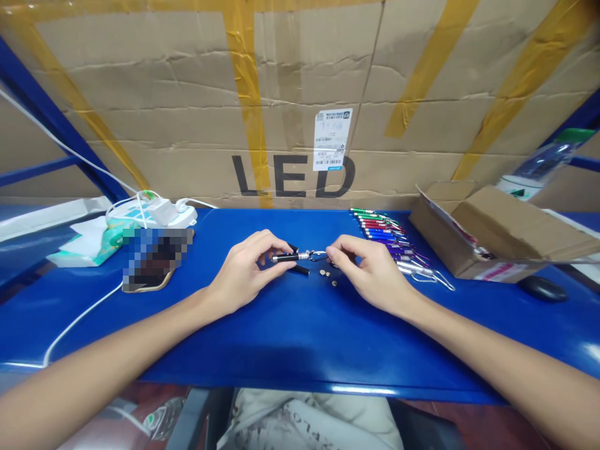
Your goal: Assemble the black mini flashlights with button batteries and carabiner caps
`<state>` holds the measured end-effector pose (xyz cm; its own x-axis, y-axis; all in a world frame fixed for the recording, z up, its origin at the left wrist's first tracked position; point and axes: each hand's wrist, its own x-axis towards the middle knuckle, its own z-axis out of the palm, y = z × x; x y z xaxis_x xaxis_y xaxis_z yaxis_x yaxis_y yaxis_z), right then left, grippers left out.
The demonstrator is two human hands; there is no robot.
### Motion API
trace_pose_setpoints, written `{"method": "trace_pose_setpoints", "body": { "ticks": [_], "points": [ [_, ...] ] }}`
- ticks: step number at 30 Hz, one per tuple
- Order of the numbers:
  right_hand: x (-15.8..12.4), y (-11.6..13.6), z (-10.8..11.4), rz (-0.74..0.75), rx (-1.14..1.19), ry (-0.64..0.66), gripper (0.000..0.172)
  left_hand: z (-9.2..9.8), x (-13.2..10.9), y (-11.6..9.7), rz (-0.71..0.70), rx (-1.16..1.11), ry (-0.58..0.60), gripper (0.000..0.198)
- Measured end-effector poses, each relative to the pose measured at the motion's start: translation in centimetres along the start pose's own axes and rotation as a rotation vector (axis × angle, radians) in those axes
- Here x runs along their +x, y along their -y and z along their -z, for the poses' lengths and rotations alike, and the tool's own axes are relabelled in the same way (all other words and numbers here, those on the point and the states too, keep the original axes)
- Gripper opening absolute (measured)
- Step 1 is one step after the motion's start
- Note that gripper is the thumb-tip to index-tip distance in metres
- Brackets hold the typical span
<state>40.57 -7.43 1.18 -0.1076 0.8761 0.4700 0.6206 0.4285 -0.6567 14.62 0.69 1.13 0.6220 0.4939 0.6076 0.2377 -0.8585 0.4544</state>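
Observation:
Between the thumb and fingers of my left hand [248, 269] is a small black penlight with a silver end [287, 257], held level above the table. My right hand [368, 269] pinches the metal clip [319, 255] attached to the penlight's silver end. Just below and behind the penlight lie black tube pieces [300, 270], partly hidden by my left fingers. Several small round button cells [325, 273] rest on the blue table [300, 337] beside my right fingertips.
A row of coloured penlights with clips [382, 234] lies behind my right hand. Further right are an open cardboard box [487, 231], a black mouse [542, 289] and a bottle [539, 165]. On the left are a phone [157, 259], tissues [87, 244] and a power strip [182, 215]. Behind stands a large carton [187, 112].

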Motion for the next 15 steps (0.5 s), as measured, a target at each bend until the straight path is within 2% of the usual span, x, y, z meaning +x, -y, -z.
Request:
{"method": "trace_pose_setpoints", "body": {
  "ticks": [7,11,15],
  "points": [
    [-0.43,0.1,-0.4,0.009,-0.05,0.112,0.042,-0.03,0.02,0.23,0.022,0.007,0.071,0.018],
    [-0.79,0.4,-0.77,0.04,-0.063,0.194,0.034,0.03,0.07,0.19,0.025,0.019,0.104,0.02],
    [-0.92,0.58,-0.8,0.069,-0.078,0.223,0.028,0.02,0.11,0.1,0.022,0.014,0.097,0.018]
  ]
}}
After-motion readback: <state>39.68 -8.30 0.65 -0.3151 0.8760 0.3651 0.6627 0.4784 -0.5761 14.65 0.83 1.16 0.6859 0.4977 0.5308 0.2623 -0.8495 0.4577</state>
